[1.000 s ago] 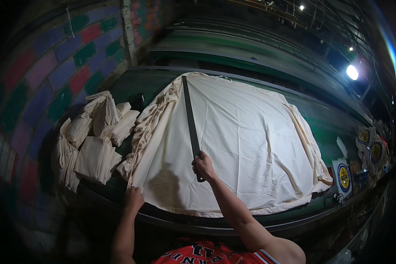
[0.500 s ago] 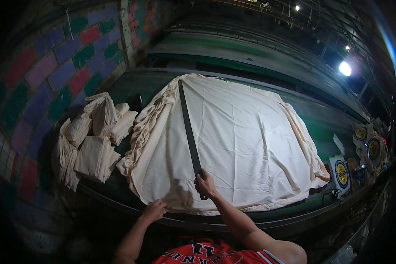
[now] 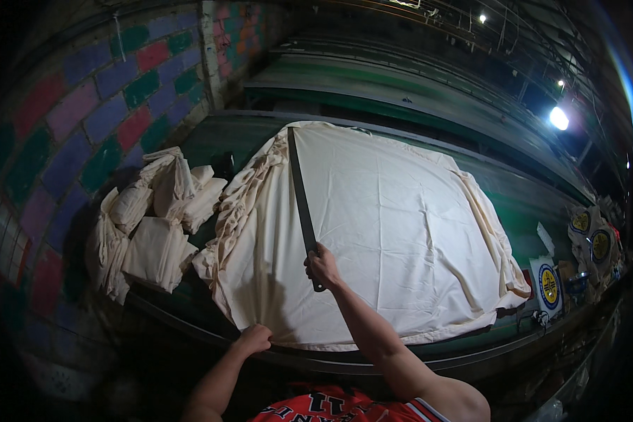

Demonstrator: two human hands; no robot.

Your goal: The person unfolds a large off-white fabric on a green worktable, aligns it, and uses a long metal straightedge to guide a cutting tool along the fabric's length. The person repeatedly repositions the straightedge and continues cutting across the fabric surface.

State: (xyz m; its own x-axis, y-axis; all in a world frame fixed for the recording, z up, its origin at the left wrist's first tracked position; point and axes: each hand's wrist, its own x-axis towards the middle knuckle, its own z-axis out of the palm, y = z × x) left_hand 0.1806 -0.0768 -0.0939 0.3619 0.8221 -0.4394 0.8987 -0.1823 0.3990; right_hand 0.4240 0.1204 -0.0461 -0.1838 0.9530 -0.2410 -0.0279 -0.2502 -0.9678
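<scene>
A wide cream cloth (image 3: 394, 211) lies spread over the green table in front of me, bunched into ruffled folds along its left and right sides. Across its left part runs a long dark flat straightedge (image 3: 300, 186), with a hole in its near end. My right hand (image 3: 323, 266) is closed round the straightedge close to that end. At the cloth's near left edge, my left hand (image 3: 254, 340) grips the fabric with curled fingers. Creases run up the cloth from that grip. Whatever lies under the cloth is hidden.
Folded cream cloth bundles (image 3: 158, 246) are piled at the left, near a painted block wall (image 3: 95, 119). On the right stand a white sheet with a round blue-and-yellow emblem (image 3: 547, 283) and printed bags (image 3: 598, 243). More long green tables (image 3: 373, 105) extend behind.
My right hand and the straightedge's near end have moved away from me. My left hand has closed more tightly at the cloth's edge, and pull creases have appeared above it.
</scene>
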